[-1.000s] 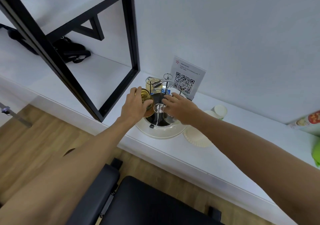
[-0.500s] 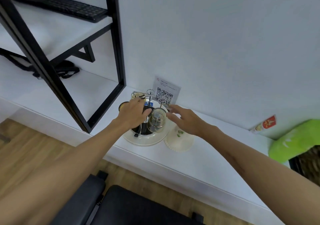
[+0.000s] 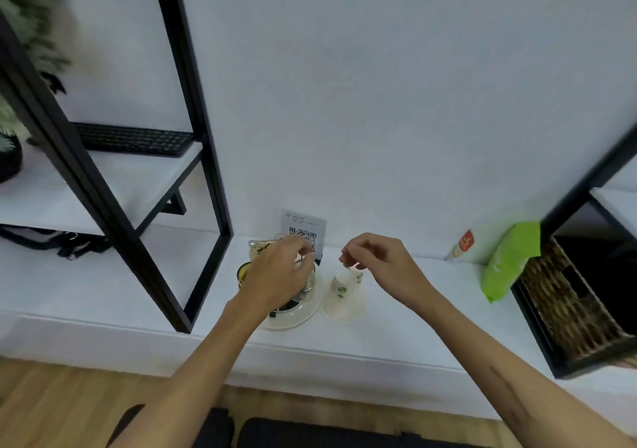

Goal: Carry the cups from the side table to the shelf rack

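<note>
A white wall fills the upper frame, and the black-framed shelf rack (image 3: 193, 171) now shows far more of itself at left than a second ago, the view having pulled back and tilted up to take in a keyboard (image 3: 132, 140) on its upper board and blurred greenery in the top left corner. Below it runs the long white surface (image 3: 396, 340), where a green packet (image 3: 508, 263) and a woven basket (image 3: 565, 306) have come into view at right, neither of them visible a second earlier. At lower centre the round cup holder (image 3: 293, 313), with its wire stand and a QR-code card (image 3: 303, 230) behind it, sits just where it did. The left hand (image 3: 279, 275), which was already gripping among the cups a second ago, remains curled over the stand, its fingers closed round what looks like a small glass cup (image 3: 308, 280), though blur leaves the grip itself hard to confirm. The right hand (image 3: 375, 261), laid on the holder a second ago, has left it and risen to the right, and now pinches the rim of a paper cup (image 3: 346, 284) printed with green leaves, holding it just above a paper plate (image 3: 343, 306) beside the holder. Judged from this, both cups are in hand or nearly so and the lift has begun; the carry left to the rack is not yet under way, and the paper cup's light pinch looks the less secure hold.
</note>
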